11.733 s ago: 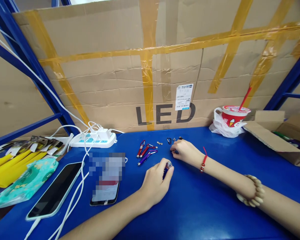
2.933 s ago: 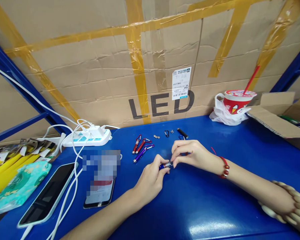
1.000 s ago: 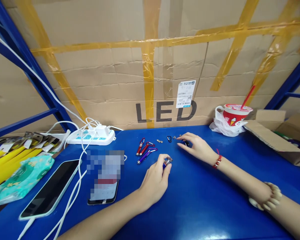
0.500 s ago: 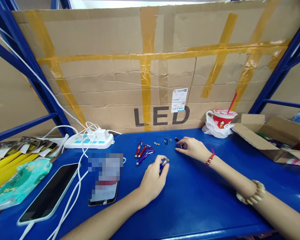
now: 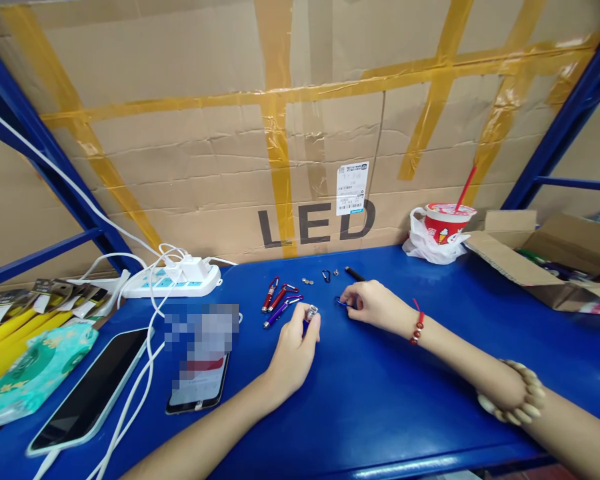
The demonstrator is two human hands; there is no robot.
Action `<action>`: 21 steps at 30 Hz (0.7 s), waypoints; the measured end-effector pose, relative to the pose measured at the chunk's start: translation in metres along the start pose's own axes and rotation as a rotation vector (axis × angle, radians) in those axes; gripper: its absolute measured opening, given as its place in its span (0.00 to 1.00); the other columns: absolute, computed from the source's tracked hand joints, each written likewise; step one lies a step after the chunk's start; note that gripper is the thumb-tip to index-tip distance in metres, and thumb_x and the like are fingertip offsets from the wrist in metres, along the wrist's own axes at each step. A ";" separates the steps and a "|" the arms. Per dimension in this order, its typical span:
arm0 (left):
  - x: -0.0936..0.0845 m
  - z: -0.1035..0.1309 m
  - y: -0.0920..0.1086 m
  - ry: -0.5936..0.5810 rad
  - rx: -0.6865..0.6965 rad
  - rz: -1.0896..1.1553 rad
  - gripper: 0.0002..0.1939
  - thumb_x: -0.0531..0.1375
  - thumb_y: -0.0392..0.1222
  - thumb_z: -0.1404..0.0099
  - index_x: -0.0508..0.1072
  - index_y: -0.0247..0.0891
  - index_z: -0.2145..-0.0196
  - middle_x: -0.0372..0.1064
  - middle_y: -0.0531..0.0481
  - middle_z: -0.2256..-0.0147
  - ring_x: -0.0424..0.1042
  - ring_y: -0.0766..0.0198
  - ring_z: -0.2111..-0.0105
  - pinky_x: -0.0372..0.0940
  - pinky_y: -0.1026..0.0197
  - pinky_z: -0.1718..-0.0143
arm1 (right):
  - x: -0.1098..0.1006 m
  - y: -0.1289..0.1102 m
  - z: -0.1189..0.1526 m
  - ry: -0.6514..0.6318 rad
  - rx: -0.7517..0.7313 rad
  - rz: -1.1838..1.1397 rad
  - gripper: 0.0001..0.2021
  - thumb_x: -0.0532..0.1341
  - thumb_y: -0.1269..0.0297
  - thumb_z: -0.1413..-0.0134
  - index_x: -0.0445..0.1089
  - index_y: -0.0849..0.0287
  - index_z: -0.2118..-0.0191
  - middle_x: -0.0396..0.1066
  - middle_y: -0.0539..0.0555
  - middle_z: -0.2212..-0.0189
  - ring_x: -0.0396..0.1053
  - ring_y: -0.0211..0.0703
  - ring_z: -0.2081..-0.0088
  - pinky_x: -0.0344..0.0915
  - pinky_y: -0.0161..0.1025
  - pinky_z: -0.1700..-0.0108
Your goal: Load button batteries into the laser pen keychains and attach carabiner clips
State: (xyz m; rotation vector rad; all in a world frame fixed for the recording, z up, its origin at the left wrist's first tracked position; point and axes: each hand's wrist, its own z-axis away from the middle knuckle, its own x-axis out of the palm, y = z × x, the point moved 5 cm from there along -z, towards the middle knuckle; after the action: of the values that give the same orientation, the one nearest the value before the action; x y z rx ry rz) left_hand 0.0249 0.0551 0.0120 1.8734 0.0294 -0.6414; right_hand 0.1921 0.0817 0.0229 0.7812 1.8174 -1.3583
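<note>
My left hand (image 5: 293, 353) is closed around a small blue keychain flashlight tube (image 5: 311, 313), its silver end pointing up between thumb and fingers. My right hand (image 5: 377, 307) pinches a blue carabiner clip (image 5: 339, 302) just above the blue tabletop. Beyond that hand lies a black tube (image 5: 354, 273). A black carabiner (image 5: 326, 275), a tiny metal piece (image 5: 336, 272) and several button cells (image 5: 307, 281) lie farther back. Left of my left hand are two red keychain flashlights (image 5: 270, 295) and a purple one (image 5: 283, 312), each with a clip.
A white power strip (image 5: 200, 283) with chargers and cables stands back left. Two phones, one dark-screened (image 5: 93, 393) and one lit (image 5: 200, 380), lie at left beside yellow packets (image 5: 25, 333). At right are a red cup (image 5: 445, 227) in a plastic bag and an open carton (image 5: 510, 267).
My right hand has come away from the black tube, which lies behind it now, and a blue carabiner shows at its fingertips. The view has tilted down slightly.
</note>
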 end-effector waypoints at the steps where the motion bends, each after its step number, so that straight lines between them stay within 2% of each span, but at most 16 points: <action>1: -0.001 0.000 0.000 0.007 -0.010 0.003 0.10 0.45 0.44 0.33 0.56 0.40 0.72 0.57 0.56 0.77 0.59 0.65 0.76 0.54 0.63 0.71 | 0.001 -0.003 0.001 -0.009 -0.008 -0.059 0.07 0.60 0.74 0.61 0.72 0.62 0.71 0.73 0.52 0.76 0.68 0.38 0.76 0.62 0.34 0.71; 3: -0.001 -0.001 -0.001 0.019 -0.032 0.019 0.11 0.45 0.44 0.34 0.57 0.40 0.72 0.57 0.56 0.77 0.59 0.65 0.76 0.54 0.63 0.70 | 0.004 -0.009 0.002 -0.028 -0.012 -0.194 0.05 0.60 0.67 0.56 0.71 0.63 0.71 0.73 0.53 0.75 0.69 0.38 0.75 0.64 0.35 0.70; 5: -0.002 -0.001 -0.003 0.031 -0.050 0.053 0.11 0.46 0.45 0.34 0.56 0.39 0.73 0.57 0.56 0.77 0.58 0.66 0.75 0.54 0.63 0.70 | 0.009 -0.016 0.004 -0.077 -0.003 -0.357 0.12 0.59 0.59 0.53 0.69 0.63 0.69 0.73 0.53 0.76 0.70 0.38 0.75 0.66 0.34 0.70; 9: -0.001 -0.002 -0.009 0.051 -0.075 0.175 0.12 0.48 0.48 0.34 0.56 0.40 0.72 0.56 0.57 0.77 0.57 0.67 0.77 0.53 0.65 0.73 | 0.016 -0.026 0.007 -0.136 0.034 -0.611 0.18 0.60 0.50 0.56 0.65 0.63 0.68 0.73 0.54 0.74 0.72 0.38 0.73 0.68 0.34 0.70; 12: -0.001 -0.002 -0.013 0.061 -0.101 0.288 0.13 0.50 0.50 0.35 0.56 0.39 0.71 0.56 0.57 0.78 0.55 0.69 0.78 0.51 0.67 0.77 | 0.016 -0.027 0.010 -0.123 0.075 -0.725 0.19 0.62 0.49 0.59 0.63 0.62 0.69 0.73 0.54 0.73 0.72 0.38 0.71 0.68 0.33 0.70; 16: 0.002 -0.004 -0.014 0.030 -0.158 0.419 0.14 0.52 0.51 0.37 0.55 0.39 0.71 0.56 0.58 0.78 0.52 0.72 0.80 0.49 0.68 0.80 | 0.014 -0.026 0.012 -0.082 0.125 -0.905 0.17 0.67 0.55 0.64 0.66 0.62 0.71 0.73 0.52 0.74 0.71 0.37 0.71 0.67 0.30 0.72; 21: 0.006 -0.003 -0.011 -0.040 -0.180 0.520 0.15 0.52 0.52 0.37 0.54 0.39 0.70 0.56 0.59 0.79 0.51 0.73 0.82 0.47 0.69 0.81 | 0.014 -0.031 0.016 -0.087 0.058 -0.780 0.15 0.66 0.56 0.62 0.71 0.63 0.71 0.71 0.50 0.78 0.68 0.34 0.77 0.67 0.32 0.74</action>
State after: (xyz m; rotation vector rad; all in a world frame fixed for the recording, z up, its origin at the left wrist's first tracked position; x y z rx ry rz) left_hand 0.0283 0.0605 0.0005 1.6023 -0.4008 -0.3025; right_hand 0.1619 0.0587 0.0245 -0.0006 2.1105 -1.8835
